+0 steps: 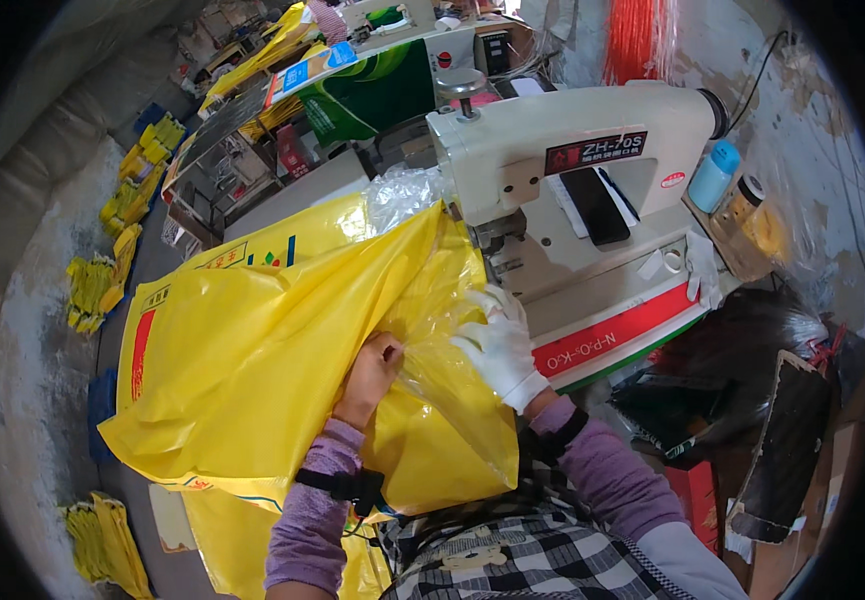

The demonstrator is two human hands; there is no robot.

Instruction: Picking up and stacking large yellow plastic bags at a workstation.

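A large yellow plastic woven bag [252, 330] with a thin clear plastic liner [432, 350] spreads in front of me, its upper corner beside the needle area of a white sewing machine [497, 150]. My left hand [372, 370] is bare and closed, with its curled fingers gripping the bag and liner near the middle. In a white glove, my right hand [500, 345] has its bent fingers on the bag's right edge, just below the machine's presser foot [505, 265]. Its fingertips are partly lost against the clear film.
A black phone [595, 205] lies on the machine bed. To the right stand a light blue bottle [713, 175] and a jar [739, 200], near a spare white glove [700, 265]. Folded yellow bundles [92, 290] line the left wall. Red strands [640, 40] hang behind the machine.
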